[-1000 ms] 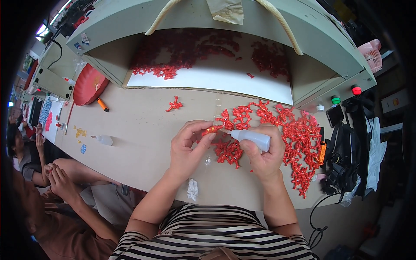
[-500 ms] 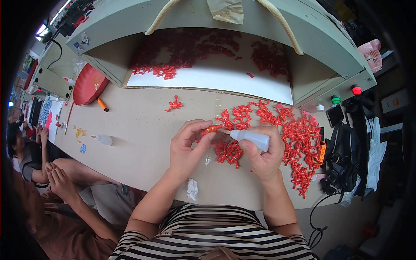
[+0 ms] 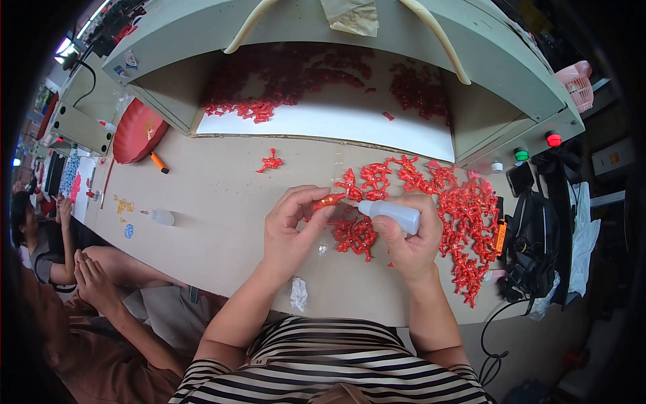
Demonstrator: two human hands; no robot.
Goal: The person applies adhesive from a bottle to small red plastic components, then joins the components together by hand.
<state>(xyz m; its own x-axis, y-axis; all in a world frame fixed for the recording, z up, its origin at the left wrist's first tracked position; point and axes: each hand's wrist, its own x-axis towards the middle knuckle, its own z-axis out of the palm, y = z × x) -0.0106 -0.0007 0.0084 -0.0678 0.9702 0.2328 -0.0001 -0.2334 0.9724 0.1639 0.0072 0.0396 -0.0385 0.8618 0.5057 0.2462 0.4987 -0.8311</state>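
Between its thumb and fingers my left hand (image 3: 294, 225) pinches a small red plastic figure part (image 3: 329, 201) with gold bands. My right hand (image 3: 416, 236) is wrapped round a pale squeeze bottle (image 3: 396, 214), tilted with its thin nozzle toward the red part; whether the tip touches it I cannot tell. Small red figures (image 3: 354, 232) lie beneath and behind my hands, partly hidden by them. A large heap of red figures (image 3: 464, 222) spreads to the right. One lone red figure (image 3: 270, 161) lies on the table beyond my left hand.
A grey open-fronted cabinet (image 3: 498, 87) stands at the back with red parts (image 3: 256, 101) inside. At left are a red dish (image 3: 134, 131), an orange marker (image 3: 159, 162), a second bottle (image 3: 161, 217) and gold bits (image 3: 124, 205). Crumpled tissue (image 3: 299, 294) lies near my body. Co-workers sit at left.
My hands and the red part stay nearly in place; the bottle has shifted very slightly to the right. The near co-worker's hands at left have moved a little.
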